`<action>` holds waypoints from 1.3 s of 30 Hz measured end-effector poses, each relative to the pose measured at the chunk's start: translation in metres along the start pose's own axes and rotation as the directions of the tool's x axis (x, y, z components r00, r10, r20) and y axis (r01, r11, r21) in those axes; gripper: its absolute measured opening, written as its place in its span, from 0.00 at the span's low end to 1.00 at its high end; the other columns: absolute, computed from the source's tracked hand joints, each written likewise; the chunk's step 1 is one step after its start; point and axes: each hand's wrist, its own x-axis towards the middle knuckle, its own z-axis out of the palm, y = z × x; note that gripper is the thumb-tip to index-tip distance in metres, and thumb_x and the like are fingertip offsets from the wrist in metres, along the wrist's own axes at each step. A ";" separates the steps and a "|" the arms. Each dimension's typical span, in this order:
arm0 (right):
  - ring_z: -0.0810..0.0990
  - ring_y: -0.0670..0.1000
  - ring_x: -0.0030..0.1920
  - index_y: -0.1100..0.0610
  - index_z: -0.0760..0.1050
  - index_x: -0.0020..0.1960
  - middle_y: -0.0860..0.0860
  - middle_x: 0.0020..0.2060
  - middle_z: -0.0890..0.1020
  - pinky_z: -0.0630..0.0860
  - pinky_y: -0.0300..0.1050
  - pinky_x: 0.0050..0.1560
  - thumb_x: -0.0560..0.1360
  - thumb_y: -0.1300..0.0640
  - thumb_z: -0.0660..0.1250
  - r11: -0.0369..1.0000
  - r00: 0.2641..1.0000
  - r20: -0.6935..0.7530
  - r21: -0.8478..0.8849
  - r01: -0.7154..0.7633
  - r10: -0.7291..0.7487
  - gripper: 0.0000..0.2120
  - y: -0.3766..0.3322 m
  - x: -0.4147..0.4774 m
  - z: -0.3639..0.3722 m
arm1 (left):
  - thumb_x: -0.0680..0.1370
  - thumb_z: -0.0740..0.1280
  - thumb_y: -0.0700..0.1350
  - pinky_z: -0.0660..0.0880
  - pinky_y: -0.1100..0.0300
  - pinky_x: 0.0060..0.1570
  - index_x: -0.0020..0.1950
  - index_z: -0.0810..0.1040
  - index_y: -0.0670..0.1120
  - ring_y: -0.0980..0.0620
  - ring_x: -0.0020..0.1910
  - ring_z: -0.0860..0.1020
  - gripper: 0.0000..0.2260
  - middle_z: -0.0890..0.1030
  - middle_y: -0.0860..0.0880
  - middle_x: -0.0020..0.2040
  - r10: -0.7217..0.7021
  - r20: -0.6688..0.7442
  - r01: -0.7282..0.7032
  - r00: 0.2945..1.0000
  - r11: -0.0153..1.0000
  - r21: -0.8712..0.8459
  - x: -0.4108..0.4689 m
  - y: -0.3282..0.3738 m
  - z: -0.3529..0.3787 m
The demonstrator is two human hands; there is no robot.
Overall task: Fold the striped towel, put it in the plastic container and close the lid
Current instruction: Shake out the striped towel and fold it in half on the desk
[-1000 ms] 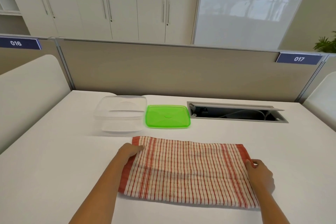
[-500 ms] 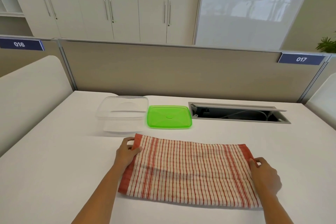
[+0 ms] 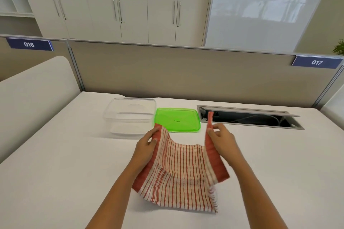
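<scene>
Fold step in hand. Both hands pinch the far corners of the striped towel [image 3: 178, 176] and hold them raised above the bench [image 3: 55, 173], well inside the towel's own width. Left hand [image 3: 147, 145] is closed on the left corner, thumb and fingers clamped over the red hem. Right hand [image 3: 221, 141] is closed on the right corner, and the red hem stands up out of the pinch.

Between the two hands the towel's middle sags into a shallow U. The near edge looks to rest on the bench, though contact at the right near corner is hard to read because of blur. The right side flap is turned so its solid red border faces out.

The plastic container [image 3: 130, 115] sits open and empty on the bench beyond the left hand, near but apart from the towel. The green lid [image 3: 177, 120] lies flat just beside the container on its right, not on it. A cable slot [image 3: 249, 117] is sunk into the bench further right.

Judgement: early in the task, folding not finished, nothing packed, lid off.

The next move likely calls for laying one end over the other with hems aligned, then pressing flat. The bundle probably needs another fold to fit the container. Risk: the limp middle bunches and the edges go skew.
</scene>
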 end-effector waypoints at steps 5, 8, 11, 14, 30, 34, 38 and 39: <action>0.82 0.57 0.47 0.56 0.73 0.58 0.57 0.47 0.85 0.70 0.42 0.40 0.78 0.54 0.60 0.987 0.987 0.030 -0.015 0.159 -0.158 0.11 -0.038 -0.018 0.044 | 0.81 0.57 0.46 0.70 0.66 0.61 0.67 0.73 0.54 0.59 0.61 0.75 0.16 0.75 0.56 0.65 0.104 -0.006 -0.103 0.995 0.987 -0.126 -0.004 0.039 0.019; 0.81 0.57 0.46 0.54 0.71 0.60 0.55 0.43 0.83 0.68 0.43 0.40 0.78 0.54 0.59 0.972 0.971 0.061 -0.036 0.234 -0.232 0.12 -0.045 -0.030 0.061 | 0.81 0.56 0.49 0.69 0.79 0.52 0.60 0.78 0.56 0.69 0.55 0.76 0.13 0.79 0.60 0.59 0.099 -0.017 -0.100 0.995 0.957 -0.271 -0.007 0.055 0.026; 0.78 0.51 0.43 0.51 0.69 0.63 0.49 0.41 0.79 0.67 0.41 0.41 0.79 0.54 0.58 0.945 0.942 0.086 -0.015 0.325 -0.323 0.14 -0.048 -0.042 0.070 | 0.79 0.59 0.52 0.72 0.79 0.44 0.54 0.82 0.55 0.68 0.49 0.79 0.12 0.83 0.57 0.54 0.052 -0.039 -0.062 0.998 0.939 -0.337 -0.006 0.057 0.031; 0.75 0.45 0.42 0.53 0.70 0.63 0.49 0.47 0.80 0.68 0.37 0.44 0.80 0.56 0.55 0.916 0.906 0.132 0.075 0.395 -0.402 0.13 -0.051 -0.048 0.070 | 0.76 0.64 0.54 0.74 0.75 0.49 0.63 0.77 0.51 0.67 0.52 0.79 0.17 0.79 0.53 0.61 0.040 -0.041 -0.051 0.998 0.949 -0.310 -0.005 0.056 0.032; 0.71 0.53 0.68 0.48 0.57 0.72 0.50 0.71 0.67 0.68 0.53 0.68 0.70 0.35 0.63 0.791 0.930 0.365 0.554 -0.259 0.049 0.36 0.039 -0.012 0.054 | 0.77 0.63 0.38 0.79 0.67 0.43 0.55 0.80 0.57 0.57 0.49 0.83 0.15 0.85 0.58 0.49 0.274 0.141 -0.190 0.951 0.881 -0.433 -0.015 0.120 0.014; 0.80 0.55 0.59 0.48 0.68 0.65 0.51 0.60 0.80 0.74 0.57 0.63 0.64 0.30 0.65 0.656 0.863 0.506 0.657 -0.372 -0.018 0.35 0.043 -0.012 0.054 | 0.77 0.63 0.39 0.80 0.65 0.44 0.57 0.79 0.52 0.56 0.47 0.83 0.13 0.86 0.54 0.48 0.190 0.066 -0.119 0.980 0.809 -0.575 -0.006 0.124 -0.004; 0.85 0.54 0.48 0.51 0.72 0.59 0.51 0.49 0.86 0.82 0.47 0.41 0.65 0.39 0.70 0.632 0.917 0.382 0.684 -0.365 0.117 0.27 0.056 -0.012 0.040 | 0.79 0.62 0.44 0.82 0.57 0.44 0.61 0.77 0.52 0.49 0.51 0.84 0.12 0.84 0.50 0.54 0.003 0.008 0.002 1.000 0.852 -0.523 -0.003 0.080 -0.020; 0.85 0.53 0.48 0.51 0.73 0.58 0.50 0.49 0.85 0.81 0.45 0.40 0.65 0.40 0.70 0.671 0.932 0.332 0.659 -0.339 0.145 0.26 0.060 -0.012 0.036 | 0.79 0.62 0.44 0.81 0.56 0.44 0.62 0.77 0.52 0.48 0.50 0.84 0.13 0.84 0.49 0.55 -0.067 -0.006 0.056 0.998 0.866 -0.496 -0.003 0.065 -0.020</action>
